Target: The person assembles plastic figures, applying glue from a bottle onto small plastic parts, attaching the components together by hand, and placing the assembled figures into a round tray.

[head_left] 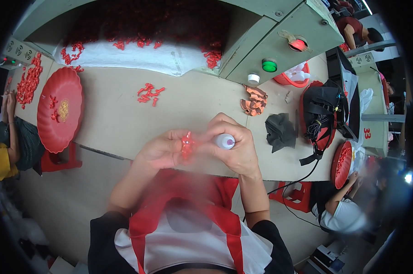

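Note:
My left hand (162,150) is closed at the fingertips on a small red plastic figure (187,142), held just above the table's near edge. Close on its right, my right hand (236,147) wraps round a small white bottle (224,141) with a purplish end facing up. The bottle's other end is hidden by my fingers and a blur over the picture. Beyond my hands, a small pile of red plastic pieces (150,93) lies on the table (110,105).
A green-grey machine (279,50) spans the back, with red pieces on its white sheet (124,59). A red scalloped tray (74,114) stands left. On the right are an orange patterned cloth (254,100), a black cloth (281,130) and a black bag (319,112). Other people sit on both sides.

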A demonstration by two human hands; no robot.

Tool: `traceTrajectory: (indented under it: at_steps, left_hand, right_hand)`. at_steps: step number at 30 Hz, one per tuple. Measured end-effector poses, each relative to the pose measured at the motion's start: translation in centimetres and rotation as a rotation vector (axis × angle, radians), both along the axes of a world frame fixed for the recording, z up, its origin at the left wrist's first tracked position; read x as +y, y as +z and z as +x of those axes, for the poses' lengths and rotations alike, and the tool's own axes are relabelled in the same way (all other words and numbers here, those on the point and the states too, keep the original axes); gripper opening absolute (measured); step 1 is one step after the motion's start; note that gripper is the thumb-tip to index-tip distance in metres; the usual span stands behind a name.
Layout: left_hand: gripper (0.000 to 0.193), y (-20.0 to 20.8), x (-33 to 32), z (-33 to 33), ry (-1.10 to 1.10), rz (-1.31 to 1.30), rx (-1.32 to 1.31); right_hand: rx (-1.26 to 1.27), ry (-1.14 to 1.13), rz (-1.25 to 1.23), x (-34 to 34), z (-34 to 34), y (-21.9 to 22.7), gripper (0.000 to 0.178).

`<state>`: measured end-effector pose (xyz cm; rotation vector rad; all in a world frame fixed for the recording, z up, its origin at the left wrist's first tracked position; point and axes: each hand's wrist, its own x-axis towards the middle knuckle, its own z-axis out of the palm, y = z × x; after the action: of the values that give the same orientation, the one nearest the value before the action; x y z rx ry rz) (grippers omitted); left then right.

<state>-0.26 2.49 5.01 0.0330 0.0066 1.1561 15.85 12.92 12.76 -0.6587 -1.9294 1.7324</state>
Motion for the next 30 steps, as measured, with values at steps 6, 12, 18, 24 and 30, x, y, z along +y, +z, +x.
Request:
traceTrajectory:
  at_steps: [6, 12, 18, 24, 30]
  left_hand:
    - [0.029, 2.5, -0.2, -0.5, 0.280, -0.147, 0.379]
    - [0.030, 4.6, -0.2, -0.5, 0.644, -0.194, 0.942]
    - [0.030, 5.5, 0.1, 0.2, 0.749, -0.256, 1.093]
    - [0.029, 5.6, -0.1, 0.4, 0.842, -0.160, 1.249]
    - [0.029, 5.7, -0.1, 0.6, 0.935, -0.106, 1.404]
  right_hand:
    - [-0.129, -0.127, -0.106, -0.3, 0.0, -0.4, 0.046]
    - [-0.087, -0.232, 0.281, -2.0, 0.9, -0.3, 0.042]
    - [0.134, -0.289, 0.702, -2.6, 0.4, 0.8, 0.038]
    - [0.178, -0.242, 0.863, -3.0, -0.2, 1.5, 0.033]
    - [0.176, -0.224, 0.882, -3.2, -0.4, 1.6, 0.031]
